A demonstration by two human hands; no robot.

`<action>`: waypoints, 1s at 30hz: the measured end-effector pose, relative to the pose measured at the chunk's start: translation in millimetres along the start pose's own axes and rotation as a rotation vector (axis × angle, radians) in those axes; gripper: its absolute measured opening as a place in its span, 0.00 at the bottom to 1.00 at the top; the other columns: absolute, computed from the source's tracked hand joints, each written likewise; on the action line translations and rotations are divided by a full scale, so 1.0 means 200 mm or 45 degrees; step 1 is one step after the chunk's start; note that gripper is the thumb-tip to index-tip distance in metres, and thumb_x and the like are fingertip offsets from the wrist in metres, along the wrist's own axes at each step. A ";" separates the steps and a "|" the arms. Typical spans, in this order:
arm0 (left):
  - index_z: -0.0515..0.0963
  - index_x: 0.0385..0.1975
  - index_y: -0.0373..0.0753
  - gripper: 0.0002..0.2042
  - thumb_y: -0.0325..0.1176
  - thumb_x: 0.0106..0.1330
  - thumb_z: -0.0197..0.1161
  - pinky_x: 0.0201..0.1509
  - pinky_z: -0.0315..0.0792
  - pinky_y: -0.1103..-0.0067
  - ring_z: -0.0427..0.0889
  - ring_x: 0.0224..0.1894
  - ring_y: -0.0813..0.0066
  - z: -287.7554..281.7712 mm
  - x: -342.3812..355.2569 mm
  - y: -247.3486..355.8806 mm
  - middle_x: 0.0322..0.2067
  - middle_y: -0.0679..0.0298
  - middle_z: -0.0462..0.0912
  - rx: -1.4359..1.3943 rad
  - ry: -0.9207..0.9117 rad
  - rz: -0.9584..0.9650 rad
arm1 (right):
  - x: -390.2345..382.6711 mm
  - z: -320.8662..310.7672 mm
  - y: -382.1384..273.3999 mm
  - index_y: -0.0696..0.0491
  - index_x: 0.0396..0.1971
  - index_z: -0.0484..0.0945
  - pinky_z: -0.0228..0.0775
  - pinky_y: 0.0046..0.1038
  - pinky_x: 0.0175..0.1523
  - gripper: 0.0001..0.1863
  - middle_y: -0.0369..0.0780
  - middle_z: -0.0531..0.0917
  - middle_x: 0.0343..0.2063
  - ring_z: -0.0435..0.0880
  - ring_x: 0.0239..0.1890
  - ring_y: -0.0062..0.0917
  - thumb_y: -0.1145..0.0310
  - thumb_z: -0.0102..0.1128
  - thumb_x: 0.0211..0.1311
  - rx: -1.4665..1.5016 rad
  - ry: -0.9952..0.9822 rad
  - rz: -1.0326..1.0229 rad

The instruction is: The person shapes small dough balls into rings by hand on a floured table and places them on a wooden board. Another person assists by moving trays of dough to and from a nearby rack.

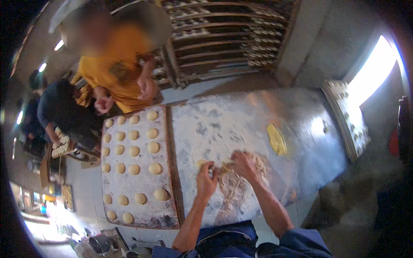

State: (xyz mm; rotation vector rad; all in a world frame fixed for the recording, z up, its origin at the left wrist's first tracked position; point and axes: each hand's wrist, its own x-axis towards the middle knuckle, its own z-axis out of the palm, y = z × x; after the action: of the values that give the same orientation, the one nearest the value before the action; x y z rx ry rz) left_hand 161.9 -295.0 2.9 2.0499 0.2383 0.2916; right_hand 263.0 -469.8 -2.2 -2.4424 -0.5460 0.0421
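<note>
Left hand [207, 179] and right hand [244, 165] close together, pale scraps [234, 187] below, floured table [189, 133]; I can't tell either grip.

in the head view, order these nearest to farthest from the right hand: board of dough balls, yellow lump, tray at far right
From the right hand:
1. Yellow lump, ahead and right
2. Board of dough balls, to the left
3. Tray, far right
</note>
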 end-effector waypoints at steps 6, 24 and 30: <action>0.77 0.49 0.30 0.13 0.30 0.69 0.61 0.49 0.78 0.73 0.83 0.45 0.67 0.12 -0.09 0.00 0.42 0.55 0.84 -0.597 -0.217 -0.373 | -0.20 -0.05 -0.16 0.55 0.37 0.71 0.72 0.28 0.34 0.18 0.38 0.79 0.26 0.78 0.28 0.22 0.76 0.70 0.48 0.604 -0.075 0.433; 0.64 0.55 0.44 0.17 0.33 0.70 0.60 0.54 0.77 0.69 0.78 0.52 0.66 -0.10 -0.41 -0.09 0.50 0.57 0.77 -1.481 0.004 -0.372 | -0.33 0.13 -0.31 0.54 0.45 0.75 0.73 0.30 0.44 0.18 0.36 0.77 0.36 0.79 0.40 0.23 0.54 0.50 0.71 1.725 -0.497 0.626; 0.61 0.51 0.40 0.16 0.44 0.73 0.46 0.30 0.78 0.68 0.81 0.29 0.68 -0.24 -0.39 -0.06 0.36 0.57 0.78 -0.793 0.080 -0.450 | -0.41 0.23 -0.45 0.59 0.40 0.78 0.71 0.31 0.37 0.23 0.38 0.79 0.27 0.79 0.30 0.26 0.51 0.51 0.71 0.832 -0.392 0.320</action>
State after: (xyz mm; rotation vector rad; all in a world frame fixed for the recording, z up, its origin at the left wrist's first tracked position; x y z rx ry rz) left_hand 72.2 -272.2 5.2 1.3565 0.4767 0.1793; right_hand 147.1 -410.0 5.2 -1.8491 -0.2850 0.6110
